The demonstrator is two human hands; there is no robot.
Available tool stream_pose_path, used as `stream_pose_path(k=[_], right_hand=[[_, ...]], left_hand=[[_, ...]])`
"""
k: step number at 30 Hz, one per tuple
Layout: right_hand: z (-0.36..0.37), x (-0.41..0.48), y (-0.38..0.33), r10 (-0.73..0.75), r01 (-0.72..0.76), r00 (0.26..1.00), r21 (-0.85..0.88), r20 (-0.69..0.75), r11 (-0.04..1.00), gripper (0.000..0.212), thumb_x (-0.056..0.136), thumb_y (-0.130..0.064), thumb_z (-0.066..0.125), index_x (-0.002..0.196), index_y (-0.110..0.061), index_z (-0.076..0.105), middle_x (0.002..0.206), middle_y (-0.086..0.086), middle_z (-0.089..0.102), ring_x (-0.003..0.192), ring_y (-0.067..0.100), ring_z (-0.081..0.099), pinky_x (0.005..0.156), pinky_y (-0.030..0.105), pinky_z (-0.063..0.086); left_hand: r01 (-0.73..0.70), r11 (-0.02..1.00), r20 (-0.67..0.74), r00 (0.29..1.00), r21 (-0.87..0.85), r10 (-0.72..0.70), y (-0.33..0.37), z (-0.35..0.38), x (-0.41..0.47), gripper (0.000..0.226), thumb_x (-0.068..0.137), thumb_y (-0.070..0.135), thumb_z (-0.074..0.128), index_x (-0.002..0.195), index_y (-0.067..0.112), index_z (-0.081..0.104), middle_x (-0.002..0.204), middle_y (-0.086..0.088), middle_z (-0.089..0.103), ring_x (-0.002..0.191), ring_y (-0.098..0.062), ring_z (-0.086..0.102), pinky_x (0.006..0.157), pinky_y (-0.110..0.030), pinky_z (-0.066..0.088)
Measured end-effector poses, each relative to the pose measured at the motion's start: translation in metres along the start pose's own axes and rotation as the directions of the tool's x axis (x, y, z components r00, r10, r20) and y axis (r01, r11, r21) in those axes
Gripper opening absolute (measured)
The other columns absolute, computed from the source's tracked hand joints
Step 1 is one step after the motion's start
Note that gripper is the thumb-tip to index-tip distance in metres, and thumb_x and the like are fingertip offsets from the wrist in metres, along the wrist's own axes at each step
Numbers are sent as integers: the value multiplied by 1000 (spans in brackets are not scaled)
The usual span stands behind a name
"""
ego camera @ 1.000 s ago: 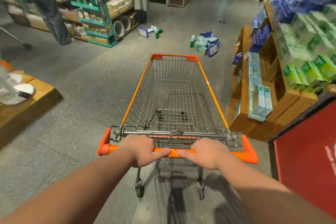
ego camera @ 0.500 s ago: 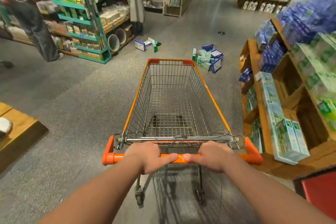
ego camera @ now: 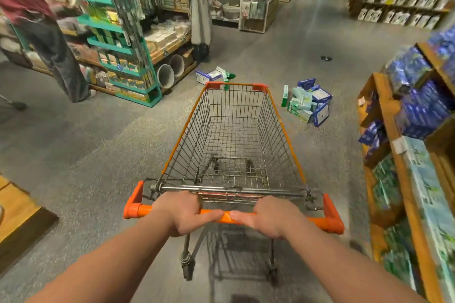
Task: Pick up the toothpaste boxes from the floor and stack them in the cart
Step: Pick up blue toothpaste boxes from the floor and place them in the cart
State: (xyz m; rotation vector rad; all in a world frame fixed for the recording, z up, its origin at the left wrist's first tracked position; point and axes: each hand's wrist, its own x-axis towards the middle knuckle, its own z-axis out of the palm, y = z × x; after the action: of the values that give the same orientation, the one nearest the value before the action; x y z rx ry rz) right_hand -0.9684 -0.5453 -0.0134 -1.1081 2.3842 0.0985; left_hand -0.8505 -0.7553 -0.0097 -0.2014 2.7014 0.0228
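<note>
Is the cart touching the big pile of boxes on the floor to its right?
Apart. The head view shows a strip of bare floor between the cart and the pile of boxes.

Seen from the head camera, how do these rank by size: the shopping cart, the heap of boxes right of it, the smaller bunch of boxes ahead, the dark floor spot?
1. shopping cart, nearest the camera, which flatters it
2. heap of boxes
3. smaller bunch of boxes
4. dark floor spot
</note>
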Motion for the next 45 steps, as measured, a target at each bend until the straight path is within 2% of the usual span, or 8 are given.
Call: stream_pose_path(k=[3,6,9,12,25,30,40,45], right_hand=[[-30,62,10,-32,32,999,18,-1,999,96,69,-101,4,64,-18,53,75,3,54,78,26,59,70,38,45],[-61,120,20,-67,67,998,17,0,998,101,73,-98,4,73,-16,62,80,4,60,82,26,62,76,40,51],[-91,175,31,-52,52,999,49,-2,997,103,75,-97,7,79,-13,66,82,5,62,81,24,62,80,42,53],[-120,232,40,-32,34,999,48,-26,998,101,78,-96,10,77,-11,66,78,5,61,75,23,61,74,39,51],[-233,450,77,95,-87,994,123,-62,989,110,65,-103,-1,72,-13,62,76,5,61,73,24,61,72,41,52],[-268,507,95,104,-95,992,123,-66,988,99,76,-97,4,68,-14,58,73,5,60,72,25,61,74,43,54],[-311,576,120,168,-164,986,172,-8,971,95,75,-98,8,67,-18,58,73,3,60,70,23,61,69,39,51],[-323,584,120,190,-187,982,203,6,961,103,69,-102,6,67,-15,62,73,6,64,68,22,64,67,41,52]], left_hand=[[1,1000,-1,1000,25,-1,-36,-23,55,97,79,95,9,80,16,66,78,-3,63,72,-22,58,63,-36,40],[-28,999,-4,1000,43,29,-72,-44,109,97,80,94,7,78,16,65,75,-3,63,64,-17,55,59,-34,40],[-49,997,-22,998,56,50,-107,-66,163,92,82,92,8,76,19,62,75,-2,63,65,-17,55,58,-34,38],[-67,996,-43,997,60,69,-144,-87,218,91,81,93,8,74,20,61,76,-2,64,68,-17,58,57,-32,38],[-148,981,-88,983,127,160,-282,-180,442,100,73,98,2,71,17,60,70,-1,61,65,-19,58,58,-34,41],[-147,977,-81,984,155,161,-310,-212,506,98,76,95,6,73,14,61,69,0,58,61,-18,52,56,-34,36],[-136,978,-23,990,160,141,-345,-245,585,101,73,97,3,76,16,62,73,-1,62,70,-21,59,66,-36,47],[-117,993,89,989,2,116,-352,-254,601,101,69,102,10,80,19,66,82,1,66,80,-20,61,71,-36,47]])
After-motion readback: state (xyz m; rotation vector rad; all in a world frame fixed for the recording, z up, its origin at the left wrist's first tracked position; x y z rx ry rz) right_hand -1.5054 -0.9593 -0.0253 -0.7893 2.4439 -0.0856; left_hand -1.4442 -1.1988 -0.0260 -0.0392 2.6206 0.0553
